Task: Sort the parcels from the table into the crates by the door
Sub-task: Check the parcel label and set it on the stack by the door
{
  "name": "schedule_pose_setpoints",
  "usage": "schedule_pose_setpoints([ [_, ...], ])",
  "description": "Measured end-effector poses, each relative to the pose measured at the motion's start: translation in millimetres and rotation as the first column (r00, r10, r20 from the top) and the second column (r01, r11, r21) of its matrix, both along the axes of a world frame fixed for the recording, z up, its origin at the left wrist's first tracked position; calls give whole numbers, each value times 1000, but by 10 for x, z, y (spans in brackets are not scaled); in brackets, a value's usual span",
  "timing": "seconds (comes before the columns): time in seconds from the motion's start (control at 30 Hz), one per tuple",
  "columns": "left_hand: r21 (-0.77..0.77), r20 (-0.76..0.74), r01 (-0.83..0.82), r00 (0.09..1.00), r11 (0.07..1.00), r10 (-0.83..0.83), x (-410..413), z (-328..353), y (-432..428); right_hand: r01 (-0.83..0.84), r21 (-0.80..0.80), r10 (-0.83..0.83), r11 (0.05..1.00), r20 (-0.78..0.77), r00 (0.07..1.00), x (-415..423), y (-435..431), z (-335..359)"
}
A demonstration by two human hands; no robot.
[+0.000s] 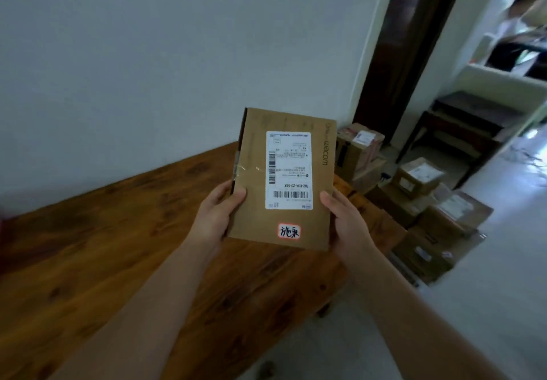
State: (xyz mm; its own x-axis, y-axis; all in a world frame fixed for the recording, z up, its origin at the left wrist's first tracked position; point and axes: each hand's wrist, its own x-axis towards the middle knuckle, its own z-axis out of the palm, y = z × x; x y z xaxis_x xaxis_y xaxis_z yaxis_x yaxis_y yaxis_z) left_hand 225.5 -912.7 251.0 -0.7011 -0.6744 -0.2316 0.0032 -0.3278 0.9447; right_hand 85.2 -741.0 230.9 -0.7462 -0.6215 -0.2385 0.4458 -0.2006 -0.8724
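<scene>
Wooden table (118,246) below; left hand (214,219), right hand (346,225) grip parcel (254,222). Looks like label (288,169) check; next I pick its spot in door pile (420,178).

We record the following legible marks. The parcel (253,154) carries the printed brand name "wacom" (325,153) running lengthwise along its right edge, with a fainter word above it that we read as "One".

A white shipping label (288,169) is stuck to the face of the same box. On it we read the code "702-C34-23-58X" (297,186), set upside down to the viewer, just above a long barcode (290,194). A second barcode (271,168) runs along the label's left side. The label's fine print is too small to read.

Below the label, a red-bordered sticker (289,231) bears two handwritten Chinese characters. White labels on the floor boxes (421,174) are blurred beyond reading.
</scene>
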Motion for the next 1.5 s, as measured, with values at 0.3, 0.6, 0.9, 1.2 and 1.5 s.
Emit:
schedule_pose_setpoints([
  [0.3, 18, -5, 347, 938, 938, -347, -1883, -159, 614, 305, 41, -308, 951, 96, 947, -1213, 935, -69],
  [0.6, 153, 100, 444, 882, 883, -461, -3359, -509, 1502, 506, 97, -515, 857, 133, 847, -2158, 1879, -389],
  [0.9, 83, 214, 554, 802, 828, -558, -4720, -882, 2844, 498, 319, -558, 806, 130, 820, -3430, 3289, -646],
  [1.2, 68, 323, 611, 734, 789, -597, -5609, -1328, 3494, 446, 398, -558, 802, 232, 797, -4261, 3987, -1063],
  [1.5, -42, 507, 680, 646, 732, -571, -6591, -1726, 3263, 473, 476, -641, 741, 294, 709, -4995, 3894, -1485],
])
